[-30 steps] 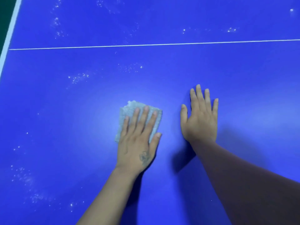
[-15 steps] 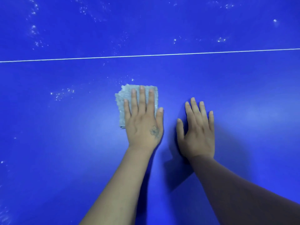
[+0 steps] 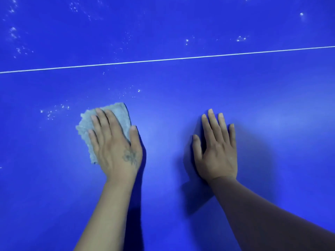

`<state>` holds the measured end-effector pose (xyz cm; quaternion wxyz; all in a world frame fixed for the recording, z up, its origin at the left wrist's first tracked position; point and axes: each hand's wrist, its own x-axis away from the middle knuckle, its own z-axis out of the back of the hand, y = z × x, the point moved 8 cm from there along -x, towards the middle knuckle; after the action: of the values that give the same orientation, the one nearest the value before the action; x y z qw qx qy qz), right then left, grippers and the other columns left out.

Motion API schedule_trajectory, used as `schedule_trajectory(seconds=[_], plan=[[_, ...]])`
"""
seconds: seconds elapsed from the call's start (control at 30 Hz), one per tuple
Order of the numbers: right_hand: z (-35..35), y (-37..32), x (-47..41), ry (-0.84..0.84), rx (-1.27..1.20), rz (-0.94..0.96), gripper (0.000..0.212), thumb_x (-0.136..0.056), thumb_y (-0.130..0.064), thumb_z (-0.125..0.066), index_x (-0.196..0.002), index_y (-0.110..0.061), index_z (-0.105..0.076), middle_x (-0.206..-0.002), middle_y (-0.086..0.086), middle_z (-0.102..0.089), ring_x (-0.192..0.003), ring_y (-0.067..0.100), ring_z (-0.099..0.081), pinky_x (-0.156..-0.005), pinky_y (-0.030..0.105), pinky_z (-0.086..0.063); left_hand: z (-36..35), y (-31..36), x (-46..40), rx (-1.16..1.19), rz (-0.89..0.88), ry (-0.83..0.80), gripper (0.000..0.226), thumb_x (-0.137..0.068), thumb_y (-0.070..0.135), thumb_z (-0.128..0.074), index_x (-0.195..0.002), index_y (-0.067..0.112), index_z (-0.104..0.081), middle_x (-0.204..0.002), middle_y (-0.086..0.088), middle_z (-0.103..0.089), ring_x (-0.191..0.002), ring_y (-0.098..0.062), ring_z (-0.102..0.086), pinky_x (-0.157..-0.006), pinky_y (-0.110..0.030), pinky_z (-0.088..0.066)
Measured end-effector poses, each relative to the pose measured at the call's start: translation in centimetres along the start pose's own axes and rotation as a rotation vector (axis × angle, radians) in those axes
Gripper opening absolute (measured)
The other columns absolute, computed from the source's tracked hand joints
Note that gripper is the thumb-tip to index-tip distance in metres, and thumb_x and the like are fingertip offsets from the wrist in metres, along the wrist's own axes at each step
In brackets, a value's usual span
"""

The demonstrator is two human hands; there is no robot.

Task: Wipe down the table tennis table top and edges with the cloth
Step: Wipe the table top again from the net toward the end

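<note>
Head view, directed forward and down, shows a blue table tennis counter (image 3: 181,109) filling the whole frame. Left hand (image 3: 116,147) lies flat, palm down, on a folded pale grey cloth (image 3: 119,115) and presses it against the counter surface; the fingers are straight and close together, so the grip is apart and spread over the cloth rather than curled round it. The cloth sits left of centre, beneath the fingers and the front of the palm, with its frayed edge showing to the left of the hand and one corner pointing away from the person. The thumb extends past the right edge of the cloth and appears to rest on the bare surface. A small dark mark is visible on the back of this hand. Right hand (image 3: 216,149) rests flat on the counter well to the right of the cloth, fingers straight and slightly spread, holding nothing; its grip is likewise apart. Both forearms enter from the lower edge. A thin white line (image 3: 163,59) crosses the counter from left to right beyond both hands, rising slightly toward the right. White specks (image 3: 54,110) lie on the surface just left of and beyond the cloth, and further clusters are scattered on the far side of the line.
</note>
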<state>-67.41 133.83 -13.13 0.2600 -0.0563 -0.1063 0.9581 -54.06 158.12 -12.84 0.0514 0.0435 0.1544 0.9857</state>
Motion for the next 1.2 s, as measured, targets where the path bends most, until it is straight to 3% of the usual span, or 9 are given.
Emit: schedule_trajectory(seconds=[0.17, 0.27, 0.4, 0.5, 0.7, 0.87, 1.07, 1.2], plan=[[-0.1, 0.1, 0.0, -0.008, 0.006, -0.001, 0.066, -0.108, -0.046, -0.034, -0.168, -0.018, -0.033, -0.178, -0.004, -0.021, -0.167, 0.020, -0.009, -0.133, 0.055, -0.012, -1.2, 5.3, -7.5, 0.062, -0.044, 0.009, 0.077, -0.108, 0.050, -0.020, -0.170, 0.005, -0.010, -0.179, -0.013, -0.003, -0.166, -0.027, 0.004, -0.133, -0.049, 0.005], [-0.1, 0.1, 0.0, -0.002, 0.002, -0.006, 0.066, -0.108, -0.045, -0.037, -0.168, -0.019, -0.034, -0.178, -0.004, -0.022, -0.166, 0.019, -0.009, -0.134, 0.054, -0.011, -2.5, 10.1, -9.0, 0.054, -0.168, 0.005, 0.076, -0.108, 0.050, -0.020, -0.169, 0.004, -0.016, -0.179, -0.013, -0.008, -0.166, -0.028, -0.001, -0.133, -0.050, 0.003], [-0.2, 0.1, -0.1, 0.003, -0.009, -0.004, 0.065, -0.107, -0.044, -0.039, -0.167, -0.019, -0.035, -0.177, -0.004, -0.023, -0.166, 0.019, -0.010, -0.133, 0.055, -0.012, -4.1, 15.3, -5.5, 0.008, -0.437, -0.016, 0.068, -0.110, 0.042, -0.020, -0.169, 0.007, -0.022, -0.178, -0.010, -0.014, -0.166, -0.025, -0.006, -0.134, -0.050, -0.003], [-0.3, 0.2, -0.1, -0.016, -0.005, -0.006, 0.066, -0.108, -0.046, -0.036, -0.168, -0.019, -0.034, -0.178, -0.005, -0.020, -0.167, 0.018, -0.007, -0.133, 0.055, -0.012, -4.6, 15.5, -1.4, -0.031, -0.559, -0.031, 0.062, -0.113, 0.036, -0.021, -0.170, 0.010, -0.021, -0.178, -0.006, -0.015, -0.166, -0.022, -0.007, -0.133, -0.049, -0.011], [-0.3, 0.0, -0.1, -0.005, -0.006, -0.003, 0.065, -0.108, -0.043, -0.040, -0.168, -0.019, -0.034, -0.178, -0.005, -0.021, -0.167, 0.019, -0.008, -0.133, 0.055, -0.012, -2.9, 9.4, 2.4, -0.072, -0.457, -0.037, 0.060, -0.114, 0.036, -0.026, -0.169, 0.013, -0.024, -0.178, -0.003, -0.016, -0.166, -0.020, -0.008, -0.133, -0.050, -0.013], [-0.3, 0.0, 0.1, -0.005, -0.011, -0.006, 0.066, -0.108, -0.043, -0.038, -0.168, -0.018, -0.032, -0.178, -0.005, -0.019, -0.167, 0.019, -0.007, -0.133, 0.055, -0.011, -2.0, 7.4, -1.7, -0.073, -0.315, -0.006, 0.063, -0.112, 0.038, -0.022, -0.170, 0.013, -0.022, -0.178, -0.004, -0.015, -0.166, -0.021, -0.006, -0.134, -0.049, -0.006], [-0.3, 0.0, 0.2, 0.013, -0.031, -0.008, 0.065, -0.107, -0.042, -0.039, -0.168, -0.019, -0.035, -0.178, -0.005, -0.022, -0.166, 0.020, -0.010, -0.133, 0.055, -0.013, -3.3, 12.8, -10.0, -0.027, -0.131, 0.024, 0.069, -0.108, 0.038, -0.020, -0.170, 0.008, -0.016, -0.179, -0.010, -0.008, -0.166, -0.029, -0.003, -0.133, -0.053, -0.001], [-0.3, 0.0, 0.1, 0.025, -0.044, -0.005, 0.065, -0.107, -0.042, -0.041, -0.166, -0.017, -0.037, -0.177, -0.004, -0.024, -0.166, 0.021, -0.013, -0.133, 0.057, -0.015, -5.3, 19.6, -10.5, -0.027, -0.325, -0.030, 0.067, -0.110, 0.037, -0.026, -0.171, 0.011, -0.013, -0.179, -0.007, -0.006, -0.166, -0.025, 0.000, -0.133, -0.050, 0.003]])
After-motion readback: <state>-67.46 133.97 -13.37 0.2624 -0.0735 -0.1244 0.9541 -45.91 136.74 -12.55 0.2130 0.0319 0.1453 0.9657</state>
